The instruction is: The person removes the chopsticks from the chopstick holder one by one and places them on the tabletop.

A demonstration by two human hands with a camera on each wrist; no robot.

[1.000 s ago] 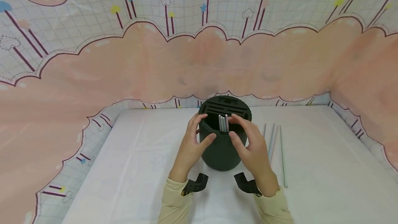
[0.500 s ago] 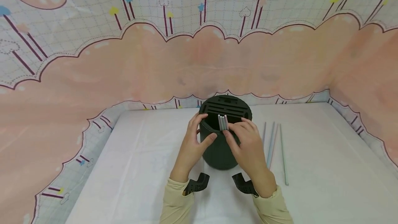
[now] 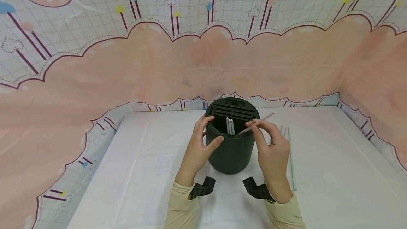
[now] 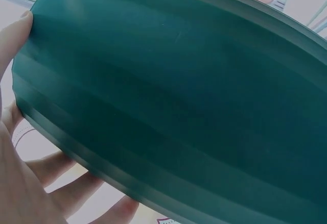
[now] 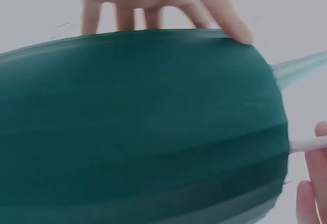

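Two hands are seen at a dark green round holder (image 3: 233,144) that stands upright on the white-covered bench (image 3: 143,172). The left hand (image 3: 198,149) is wrapped around the holder's left side, fingers curled against the wall and thumb at the near rim. A pink straw (image 3: 255,123) is pinched between the thumb and fingers of the right hand (image 3: 271,151), just right of the holder; the straw is tilted, its lower end over the holder's open compartment. Several pale straws (image 3: 229,125) are stood inside that compartment. More straws (image 3: 290,151) are laid flat on the bench, right of the holder.
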